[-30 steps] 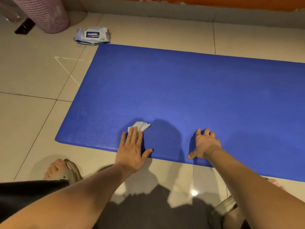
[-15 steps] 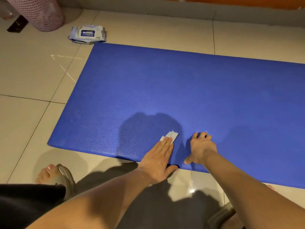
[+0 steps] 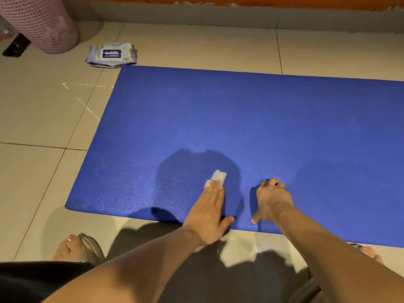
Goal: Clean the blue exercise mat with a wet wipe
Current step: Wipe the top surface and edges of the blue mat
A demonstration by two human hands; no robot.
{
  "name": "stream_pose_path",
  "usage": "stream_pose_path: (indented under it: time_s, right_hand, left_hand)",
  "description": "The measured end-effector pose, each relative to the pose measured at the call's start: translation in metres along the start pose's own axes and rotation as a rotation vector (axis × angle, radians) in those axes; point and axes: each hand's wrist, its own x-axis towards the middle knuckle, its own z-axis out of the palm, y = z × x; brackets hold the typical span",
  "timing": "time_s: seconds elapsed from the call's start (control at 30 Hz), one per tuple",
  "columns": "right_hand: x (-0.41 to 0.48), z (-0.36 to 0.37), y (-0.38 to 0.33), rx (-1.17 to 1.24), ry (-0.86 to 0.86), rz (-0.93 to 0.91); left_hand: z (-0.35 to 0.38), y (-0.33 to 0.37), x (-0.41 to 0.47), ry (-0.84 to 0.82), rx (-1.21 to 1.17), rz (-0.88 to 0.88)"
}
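The blue exercise mat [image 3: 251,132] lies flat on the tiled floor and runs off the right edge of the view. My left hand [image 3: 208,212] lies flat near the mat's front edge, its straight fingers pressing a folded white wet wipe [image 3: 217,178] onto the mat. The wipe's far end shows beyond the fingertips. My right hand [image 3: 270,199] rests on the mat just to the right, fingers bent with their tips on the surface, holding nothing.
A pack of wet wipes [image 3: 111,55] lies on the tiles by the mat's far left corner. A pink mesh basket [image 3: 41,22] stands at the top left near the wall. My sandalled feet [image 3: 79,248] are on the floor before the mat.
My left hand has slid the wipe to the right along the mat's front edge, ending close beside my right hand. My right hand has stayed planted.
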Motion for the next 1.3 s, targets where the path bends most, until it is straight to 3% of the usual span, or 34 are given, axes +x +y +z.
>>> stream_pose_path:
  time_s: [0.1, 0.17, 0.33, 0.47, 0.63, 0.77, 0.87, 0.93, 1.03, 1.17, 1.23, 1.3]
  right_hand:
    - [0.004, -0.013, 0.000, -0.026, -0.063, -0.030]
    - [0.009, -0.032, 0.003, 0.045, -0.100, -0.035]
    - [0.032, -0.068, 0.007, 0.097, -0.025, -0.008]
    - [0.043, -0.053, -0.003, 0.025, -0.059, -0.060]
    - [0.048, -0.052, -0.006, -0.049, -0.062, -0.099]
    - [0.059, -0.060, 0.018, -0.143, -0.081, -0.209]
    - [0.062, -0.058, 0.042, -0.215, -0.007, -0.296]
    - [0.061, -0.050, 0.046, -0.287, 0.097, -0.330]
    - [0.062, -0.039, 0.038, -0.388, 0.232, -0.287]
    - [0.070, -0.041, 0.040, -0.357, 0.224, -0.268]
    - [0.073, -0.041, 0.042, -0.335, 0.212, -0.286]
    - [0.075, -0.040, 0.044, -0.320, 0.207, -0.300]
  left_hand:
    - [-0.004, 0.005, 0.008, -0.174, 0.049, 0.089]
    - [-0.010, -0.015, 0.006, -0.172, 0.168, 0.099]
    - [-0.021, -0.080, -0.012, 0.021, 0.193, -0.244]
    - [-0.025, -0.081, -0.012, 0.017, 0.097, -0.397]
    - [-0.022, -0.035, 0.013, 0.112, 0.000, -0.149]
    - [-0.005, -0.008, 0.035, -0.020, 0.053, 0.063]
    - [0.002, -0.020, 0.038, -0.022, 0.091, 0.107]
    - [0.000, -0.038, 0.033, 0.017, 0.174, 0.028]
    - [-0.010, -0.066, 0.022, 0.098, 0.158, -0.269]
    - [-0.021, -0.080, 0.016, 0.159, 0.004, -0.591]
    - [-0.024, -0.068, 0.027, 0.214, -0.075, -0.595]
    - [-0.021, -0.043, 0.042, 0.288, -0.062, -0.463]
